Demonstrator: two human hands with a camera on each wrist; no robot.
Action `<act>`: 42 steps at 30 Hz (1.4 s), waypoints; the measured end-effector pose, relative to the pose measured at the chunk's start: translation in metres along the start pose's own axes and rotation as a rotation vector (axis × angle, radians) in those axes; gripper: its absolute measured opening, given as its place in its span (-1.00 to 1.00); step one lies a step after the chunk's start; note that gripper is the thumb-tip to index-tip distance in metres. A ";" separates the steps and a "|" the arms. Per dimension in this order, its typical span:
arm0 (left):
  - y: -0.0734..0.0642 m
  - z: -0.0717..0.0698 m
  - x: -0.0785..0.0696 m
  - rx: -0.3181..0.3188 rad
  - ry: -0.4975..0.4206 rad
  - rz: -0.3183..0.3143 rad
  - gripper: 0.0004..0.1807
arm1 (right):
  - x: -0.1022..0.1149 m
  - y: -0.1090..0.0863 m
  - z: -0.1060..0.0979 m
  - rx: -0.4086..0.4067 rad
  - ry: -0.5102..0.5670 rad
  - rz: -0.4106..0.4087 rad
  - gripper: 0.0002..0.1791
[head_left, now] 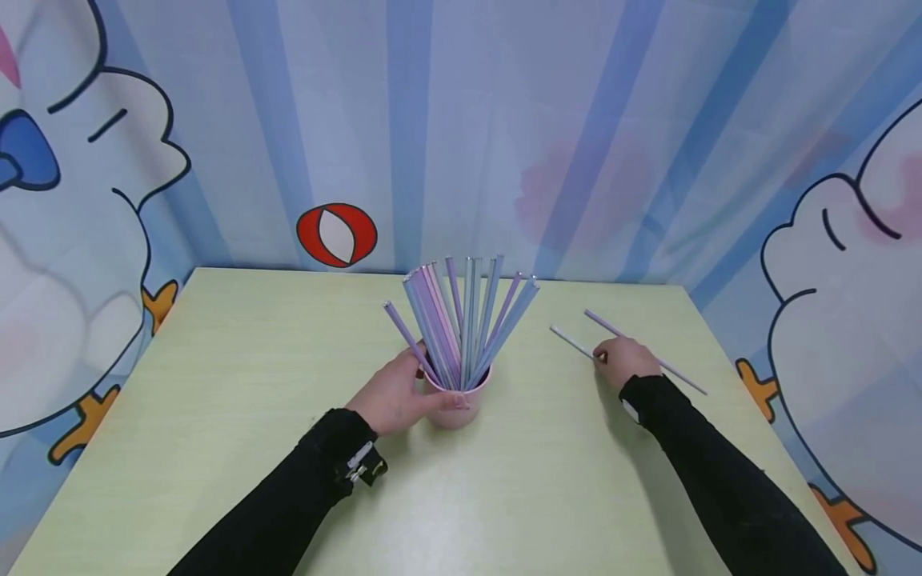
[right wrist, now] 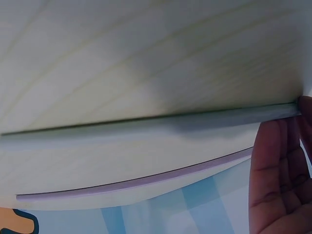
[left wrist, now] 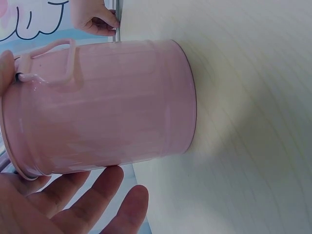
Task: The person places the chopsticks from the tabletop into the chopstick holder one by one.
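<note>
In the head view, a small pink metal pail [head_left: 459, 414] stands upright on the table, packed with purple, pink and pale blue straws [head_left: 444, 328]. My left hand [head_left: 398, 398] holds it from the left, thumb across the front near the rim. The left wrist view shows the pail's smooth side [left wrist: 117, 107] and wire handle, with the left hand's fingers [left wrist: 105, 192] along its wall. To the right, my right hand [head_left: 625, 358] pinches a pale bluish straw [head_left: 571, 342] lying low over the table. A purple straw [head_left: 680, 375] rests just beyond that hand, also seen as a purple strip [right wrist: 141, 183] in the right wrist view.
The pale wooden table [head_left: 533, 496] ends at the back against a blue striped curtain [head_left: 475, 144] with cartoon figures. More of this printed cloth hangs at both sides. Black sleeves [head_left: 284, 492] cover both forearms.
</note>
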State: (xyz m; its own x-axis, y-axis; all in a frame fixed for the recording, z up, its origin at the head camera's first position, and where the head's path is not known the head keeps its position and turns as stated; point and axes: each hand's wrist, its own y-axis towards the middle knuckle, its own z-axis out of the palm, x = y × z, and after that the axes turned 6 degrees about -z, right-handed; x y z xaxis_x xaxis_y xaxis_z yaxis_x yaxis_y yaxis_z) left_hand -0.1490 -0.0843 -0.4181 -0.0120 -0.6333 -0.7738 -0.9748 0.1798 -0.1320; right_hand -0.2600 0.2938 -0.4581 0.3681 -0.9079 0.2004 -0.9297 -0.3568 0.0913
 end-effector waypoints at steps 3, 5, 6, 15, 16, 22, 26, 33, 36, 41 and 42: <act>0.000 0.000 0.000 -0.003 0.007 -0.002 0.03 | 0.001 0.000 0.001 0.014 -0.005 0.001 -0.81; 0.000 0.000 0.000 -0.004 0.011 -0.005 0.04 | 0.002 0.001 0.000 0.019 -0.012 -0.004 -0.81; 0.000 0.000 0.000 -0.004 0.012 -0.007 0.04 | 0.003 0.001 -0.001 0.019 -0.015 -0.006 -0.81; 0.000 0.000 0.000 0.004 -0.002 0.000 0.03 | 0.020 0.005 -0.021 -0.026 0.008 -0.044 -0.80; 0.000 0.000 0.001 0.005 -0.005 0.000 0.03 | 0.022 0.005 -0.024 -0.039 0.022 -0.045 -0.81; 0.001 0.000 0.001 0.008 -0.013 -0.002 0.04 | 0.036 0.005 -0.045 -0.093 0.167 -0.003 -0.73; 0.001 0.000 0.001 0.007 -0.007 0.001 0.03 | 0.047 0.005 -0.060 -0.147 0.257 0.017 -0.69; 0.000 0.000 0.000 0.006 -0.016 0.009 0.03 | 0.067 0.004 -0.078 -0.253 0.378 -0.008 -0.70; 0.000 0.000 0.000 0.006 -0.019 0.009 0.03 | 0.075 0.004 -0.083 -0.284 0.423 -0.016 -0.69; 0.000 0.001 0.001 0.003 -0.018 0.010 0.03 | 0.090 0.002 -0.090 -0.363 0.502 -0.053 -0.72; 0.000 0.001 0.002 0.003 -0.017 0.010 0.03 | 0.094 0.002 -0.092 -0.381 0.519 -0.063 -0.72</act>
State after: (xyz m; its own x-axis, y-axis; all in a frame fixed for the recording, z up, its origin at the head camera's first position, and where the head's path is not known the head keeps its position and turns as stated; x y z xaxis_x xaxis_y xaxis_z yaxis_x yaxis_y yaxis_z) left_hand -0.1491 -0.0847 -0.4197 -0.0176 -0.6188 -0.7854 -0.9740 0.1881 -0.1264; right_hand -0.2257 0.2278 -0.3495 0.4686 -0.6291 0.6202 -0.8719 -0.2163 0.4393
